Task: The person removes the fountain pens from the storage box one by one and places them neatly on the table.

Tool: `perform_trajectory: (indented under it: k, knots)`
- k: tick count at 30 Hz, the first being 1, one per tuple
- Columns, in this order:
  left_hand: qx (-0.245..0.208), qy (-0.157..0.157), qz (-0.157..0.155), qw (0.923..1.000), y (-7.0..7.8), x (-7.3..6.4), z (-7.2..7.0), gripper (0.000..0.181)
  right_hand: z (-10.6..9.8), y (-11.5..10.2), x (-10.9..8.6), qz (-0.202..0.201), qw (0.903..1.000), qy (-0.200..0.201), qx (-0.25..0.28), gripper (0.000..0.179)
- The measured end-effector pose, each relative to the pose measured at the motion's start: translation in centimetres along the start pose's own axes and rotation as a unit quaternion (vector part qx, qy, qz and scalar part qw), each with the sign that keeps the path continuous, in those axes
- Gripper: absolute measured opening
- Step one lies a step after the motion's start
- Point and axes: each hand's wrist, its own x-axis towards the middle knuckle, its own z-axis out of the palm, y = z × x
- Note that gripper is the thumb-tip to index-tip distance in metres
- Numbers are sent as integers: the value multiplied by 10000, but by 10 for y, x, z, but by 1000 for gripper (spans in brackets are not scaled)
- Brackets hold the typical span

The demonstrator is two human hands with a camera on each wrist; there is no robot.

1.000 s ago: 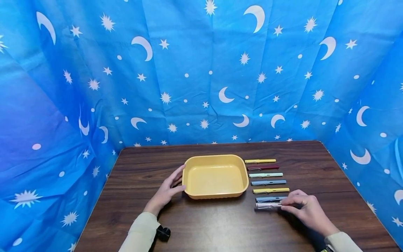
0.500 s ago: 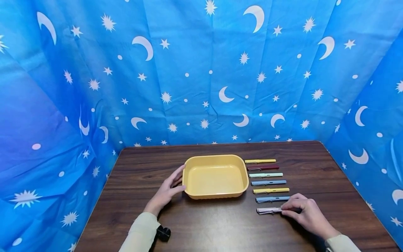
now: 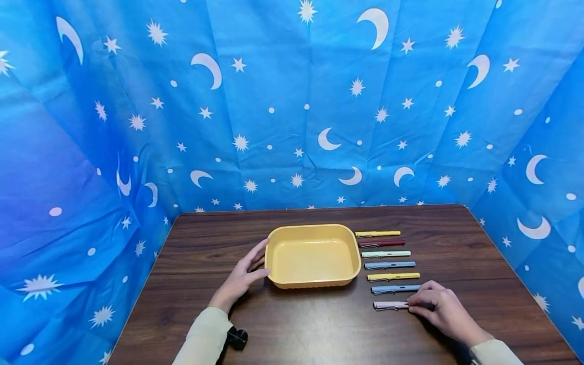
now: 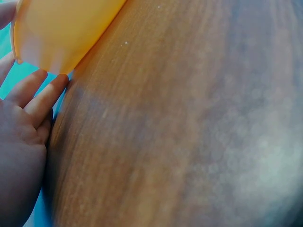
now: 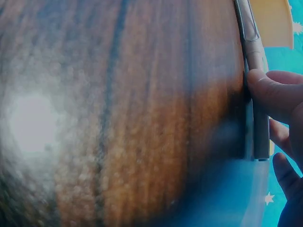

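In the head view a yellow tray [image 3: 315, 261] sits mid-table with nothing inside. My left hand [image 3: 239, 281] touches its left wall; the left wrist view shows extended fingers [image 4: 47, 97] against the tray's side. At the front right, my right hand [image 3: 440, 309] pinches a pale pinkish pen [image 3: 390, 305] by its right part, which the fingers partly hide. The pen lies flat at the front of a row of clip pens. Just behind it is a light blue pen [image 3: 394, 289], its right end close to my fingers.
Farther back in the row lie a yellow pen [image 3: 393, 277], a grey-blue pen [image 3: 389, 265], a mint pen [image 3: 385, 254], a dark red pen [image 3: 381, 244] and another yellow pen [image 3: 377, 233]. A blue star-and-moon cloth [image 3: 283, 126] surrounds the dark wooden table [image 3: 296, 329].
The pinkish pen has moved toward me, away from the light blue one, with my right hand on it. During the last half second it has barely shifted. My left hand and the tray stay put.
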Motion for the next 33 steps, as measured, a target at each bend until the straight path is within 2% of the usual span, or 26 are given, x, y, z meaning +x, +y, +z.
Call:
perform_trajectory:
  k: [12, 22, 33]
  knots:
    - [34, -30, -31, 10000, -2, -3, 2, 76, 1, -2, -5, -13, 9999, -77, -135, 42]
    - [-3, 2, -8, 10000, -1, -1, 1, 76, 0, 0, 0, -296, 9995, 50, -120, 43]
    - [-23, -27, 70, 10000, -1, 0, 0, 76, -1, 1, 1, -261, 9995, 57, -181, 41]
